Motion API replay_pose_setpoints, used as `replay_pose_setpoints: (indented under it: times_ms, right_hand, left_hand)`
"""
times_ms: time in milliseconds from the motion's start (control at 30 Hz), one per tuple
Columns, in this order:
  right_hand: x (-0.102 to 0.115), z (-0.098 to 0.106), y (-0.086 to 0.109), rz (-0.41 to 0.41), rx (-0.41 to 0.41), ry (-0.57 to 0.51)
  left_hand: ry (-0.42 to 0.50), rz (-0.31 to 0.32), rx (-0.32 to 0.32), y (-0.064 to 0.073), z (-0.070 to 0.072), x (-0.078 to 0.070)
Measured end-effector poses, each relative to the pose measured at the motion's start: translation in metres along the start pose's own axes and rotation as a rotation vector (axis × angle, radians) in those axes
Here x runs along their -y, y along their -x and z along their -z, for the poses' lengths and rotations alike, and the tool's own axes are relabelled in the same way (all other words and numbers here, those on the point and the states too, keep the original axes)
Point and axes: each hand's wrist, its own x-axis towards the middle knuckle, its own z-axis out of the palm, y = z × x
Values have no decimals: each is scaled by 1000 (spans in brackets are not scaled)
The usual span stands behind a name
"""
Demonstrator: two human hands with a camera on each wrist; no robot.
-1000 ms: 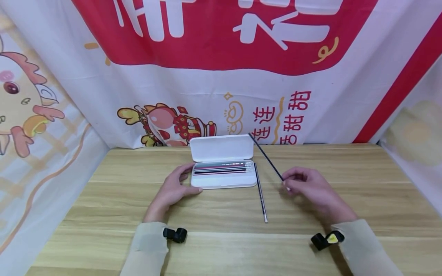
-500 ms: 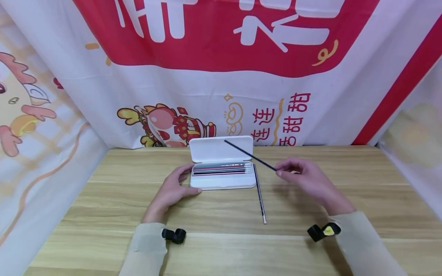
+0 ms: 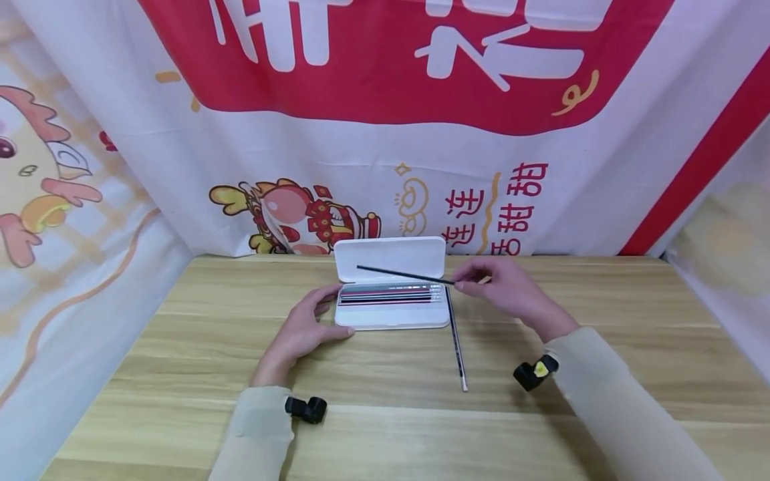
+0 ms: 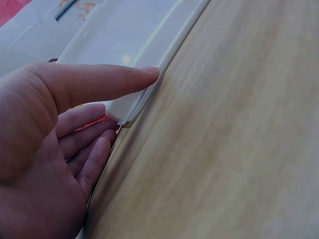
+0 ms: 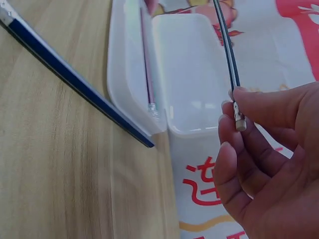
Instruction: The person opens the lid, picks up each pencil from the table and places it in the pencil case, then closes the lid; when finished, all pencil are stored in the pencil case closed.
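A white pencil case [image 3: 391, 316] stands on the table, its lid [image 3: 391, 255] raised at the back. Several pencils [image 3: 385, 295] lie side by side inside, eraser ends to the right. My left hand [image 3: 303, 326] holds the case's left end, thumb along the front edge and fingers around the far-left corner. Between thumb and fingers, my right hand [image 3: 504, 287] pinches a dark pencil [image 3: 403, 274] near its eraser end. That pencil points left, overlapping the lid and hinge in the head view. Another dark pencil [image 3: 458, 351] rests on the table, its far end beside the case's right side.
The wooden table [image 3: 421, 441] ends at a printed cloth backdrop [image 3: 385, 143] just behind the raised lid. A side cloth [image 3: 66, 300] hangs along the left. Black wrist cameras [image 3: 535, 374] sit on both sleeves.
My right hand has moved left and away from me, toward the case. The pencil it holds has swung from a steep slant to nearly level across the lid. My left hand stays put.
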Motion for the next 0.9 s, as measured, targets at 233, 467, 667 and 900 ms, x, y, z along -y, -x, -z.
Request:
replay_pose_setpoints:
  times_ms: [233,467,667,900]
  right_hand:
    - [1,-19,-19,-17,26,55]
    - [1,-38,-29,13,64,56]
    - [1,-49,-34,11,70,45]
    - [-1,-58,-39,10,39,79]
  left_hand:
    - [-3,-10,-2,0,0,0]
    - [-5,-22,-8,0,0,1]
    - [4,-22,-9,1,0,1]
    - [-5,-28,-9,0,0,0]
